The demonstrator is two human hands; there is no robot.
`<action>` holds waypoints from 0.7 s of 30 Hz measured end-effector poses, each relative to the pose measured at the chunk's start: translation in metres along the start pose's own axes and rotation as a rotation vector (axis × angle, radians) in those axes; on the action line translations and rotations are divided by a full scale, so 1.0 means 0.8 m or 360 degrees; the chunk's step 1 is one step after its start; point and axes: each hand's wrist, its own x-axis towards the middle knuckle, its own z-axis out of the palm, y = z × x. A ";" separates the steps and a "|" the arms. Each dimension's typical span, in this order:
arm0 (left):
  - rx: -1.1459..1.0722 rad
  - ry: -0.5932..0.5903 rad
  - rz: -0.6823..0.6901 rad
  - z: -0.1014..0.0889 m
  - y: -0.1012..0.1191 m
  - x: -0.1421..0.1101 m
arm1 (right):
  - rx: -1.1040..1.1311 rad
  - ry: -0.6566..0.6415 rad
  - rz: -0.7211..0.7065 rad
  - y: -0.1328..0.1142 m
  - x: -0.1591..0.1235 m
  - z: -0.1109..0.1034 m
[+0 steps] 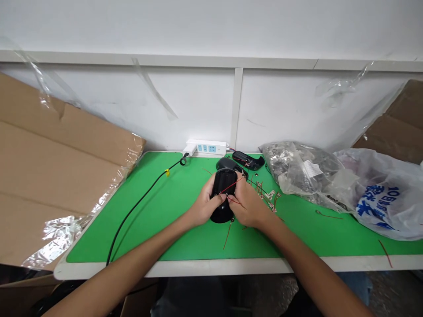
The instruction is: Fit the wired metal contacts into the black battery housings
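Note:
A glossy black oval plastic shell (224, 176) is held upright between my two hands above the green mat. My left hand (204, 205) wraps its left side, with the thumb pressed on the shell's face. On the right side my right hand (248, 203) grips it, thumb pointing inward close to the other thumb. Thin red wires (231, 186) cross the shell near the thumbs; where they end is hidden. Just behind it sits a dark rounded part (228, 164), partly covered. Small metal contacts with red wires (271, 195) lie scattered beside my right hand.
A green mat (158, 211) covers the white-edged table. A white power strip (211, 147) with a black cable (139, 200) stands by the wall. Another black shell (248, 160) lies at the back. Clear bags of metal parts (291, 165), a white printed bag (386, 193) and cardboard (66, 163) flank the mat.

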 end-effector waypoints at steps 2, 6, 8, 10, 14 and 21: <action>0.0014 -0.0001 0.0004 0.000 0.000 0.001 | 0.0011 -0.0011 0.0043 -0.001 -0.001 0.002; 0.0043 -0.0050 0.0049 0.001 -0.003 0.002 | 0.0061 0.0009 0.0038 -0.001 -0.002 0.005; 0.0081 -0.0049 0.0071 0.000 -0.005 0.002 | 0.0079 0.0027 0.0033 -0.001 -0.003 0.008; 0.0125 -0.0040 0.0077 -0.001 -0.008 0.001 | 0.0110 0.0043 0.0053 -0.002 -0.004 0.011; 0.0162 -0.0069 0.0058 -0.003 -0.010 -0.001 | 0.0186 0.0063 0.0084 -0.005 -0.005 0.015; 0.0120 -0.0074 0.0006 0.003 -0.001 -0.002 | 0.0184 0.0097 0.0117 -0.002 -0.009 0.022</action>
